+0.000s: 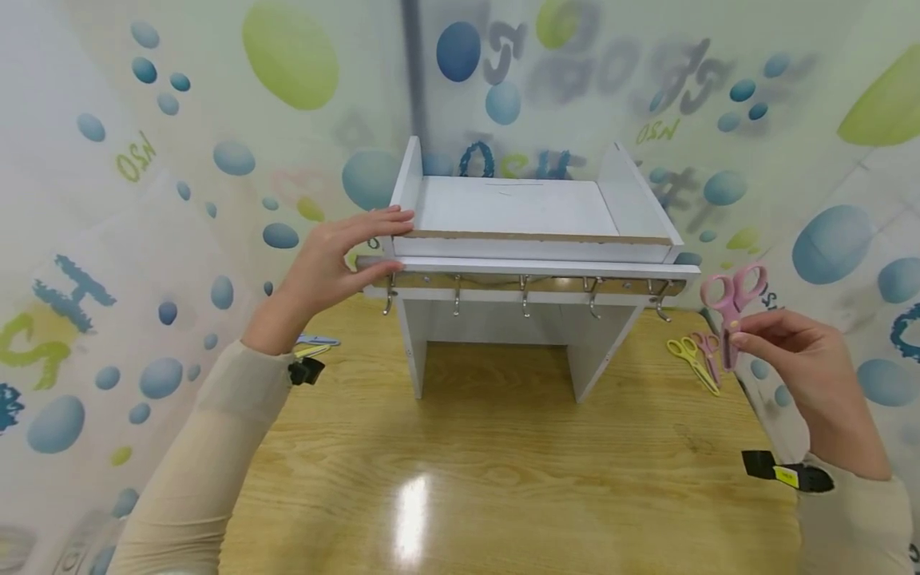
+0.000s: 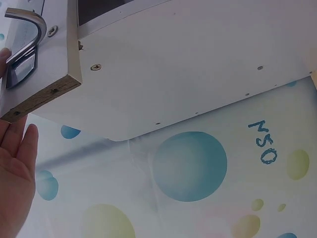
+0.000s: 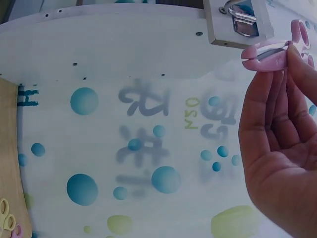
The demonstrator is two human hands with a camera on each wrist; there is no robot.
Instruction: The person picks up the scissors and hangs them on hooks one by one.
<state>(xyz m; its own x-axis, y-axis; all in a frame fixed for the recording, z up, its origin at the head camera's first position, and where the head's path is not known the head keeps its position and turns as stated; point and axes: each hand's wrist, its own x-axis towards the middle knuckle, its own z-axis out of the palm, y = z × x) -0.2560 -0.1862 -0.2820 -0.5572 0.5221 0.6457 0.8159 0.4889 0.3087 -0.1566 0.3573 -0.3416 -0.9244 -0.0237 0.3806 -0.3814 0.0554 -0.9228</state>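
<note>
My right hand (image 1: pixel 808 363) pinches a pair of pink scissors (image 1: pixel 731 299) by the blade end, the handle loops pointing up. In the right wrist view the scissors (image 3: pixel 270 55) sit between thumb and fingers, close to the end of the hook rail (image 3: pixel 237 37). My left hand (image 1: pixel 331 251) grips the left end of the white shelf (image 1: pixel 503 247), fingers over the top and thumb on the front by the rail. Several metal hooks (image 1: pixel 456 295) line the rail. The left wrist view shows fingers (image 2: pixel 27 148) behind the board end beside one hook (image 2: pixel 29 29).
On the wooden table (image 1: pixel 474 479), yellow scissors (image 1: pixel 693 363) and another pink pair (image 1: pixel 707 351) lie right of the shelf. Blue scissors (image 1: pixel 319 340) and a yellow pair (image 1: pixel 312 350) lie at the left, partly behind the left wrist. Patterned sheeting (image 1: pixel 180 200) surrounds the table.
</note>
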